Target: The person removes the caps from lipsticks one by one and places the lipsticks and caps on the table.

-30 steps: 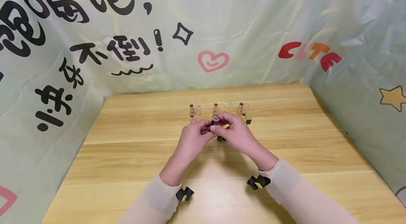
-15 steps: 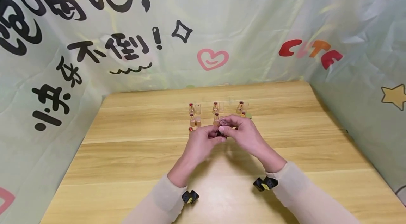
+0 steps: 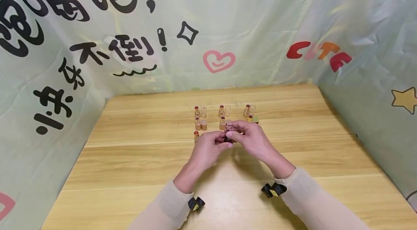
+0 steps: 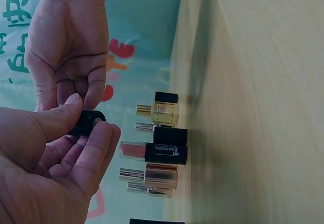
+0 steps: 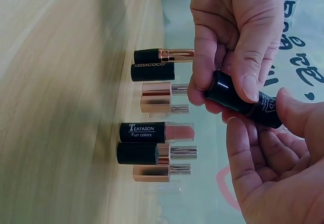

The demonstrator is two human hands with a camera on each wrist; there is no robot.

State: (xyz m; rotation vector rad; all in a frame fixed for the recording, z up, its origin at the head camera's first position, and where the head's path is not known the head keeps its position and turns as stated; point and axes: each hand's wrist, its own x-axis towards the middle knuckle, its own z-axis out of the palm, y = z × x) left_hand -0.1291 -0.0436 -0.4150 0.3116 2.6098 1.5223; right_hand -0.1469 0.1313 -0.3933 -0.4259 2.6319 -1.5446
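Note:
Both hands meet over the middle of the table around a small black lipstick tube (image 5: 228, 93). My left hand (image 3: 206, 150) grips its longer glossy black part between thumb and fingers. White print shows on the other end, where my right hand (image 3: 252, 139) pinches with thumb and fingertips. In the head view a dark, shiny, see-through top (image 3: 230, 128) pokes out between the right fingers. A small round sticker (image 4: 97, 120) is visible on the tube in the left wrist view. The fingers cover much of the tube, so I cannot tell whether its two parts are separated.
Several uncapped lipsticks stand in rows behind the hands, among them a gold one (image 3: 197, 123) with its cap (image 3: 204, 125) beside it. A pink lipstick (image 5: 179, 132) rises from a black printed base. At the right stands a square green-gold cap (image 3: 255, 119). Fabric walls (image 3: 277, 13) enclose the table.
Both hands have moved a little to the right and down with the tube, uncovering more lipsticks at the left. Over the last half second they have hardly moved.

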